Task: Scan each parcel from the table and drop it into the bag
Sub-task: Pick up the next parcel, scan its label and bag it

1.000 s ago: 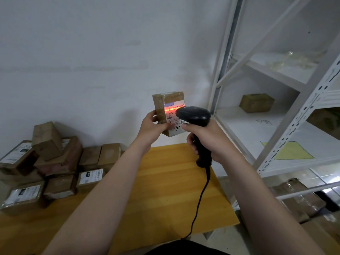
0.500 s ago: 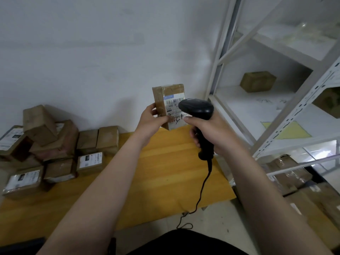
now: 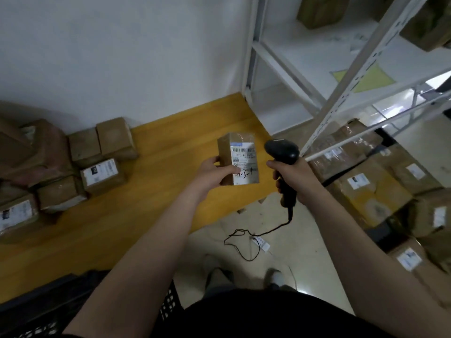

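My left hand (image 3: 214,174) grips a small brown parcel (image 3: 238,158) upright, its white barcode label facing me, above the right end of the yellow wooden table (image 3: 151,191). My right hand (image 3: 296,178) holds a black corded barcode scanner (image 3: 283,152) just right of the parcel, a short gap between them. No red scan light shows on the label. Several taped brown parcels (image 3: 102,154) lie piled at the table's left. No bag is clearly visible.
A white metal shelving unit (image 3: 341,93) stands at right, with large cardboard boxes (image 3: 371,189) on the floor under and beside it. The scanner cable (image 3: 246,237) trails on the floor by my feet. A dark perforated crate (image 3: 48,311) sits at bottom left.
The red scan line on the label went out. My view tilted down, both hands dropped lower, and the scanner moved off to the right of the parcel.
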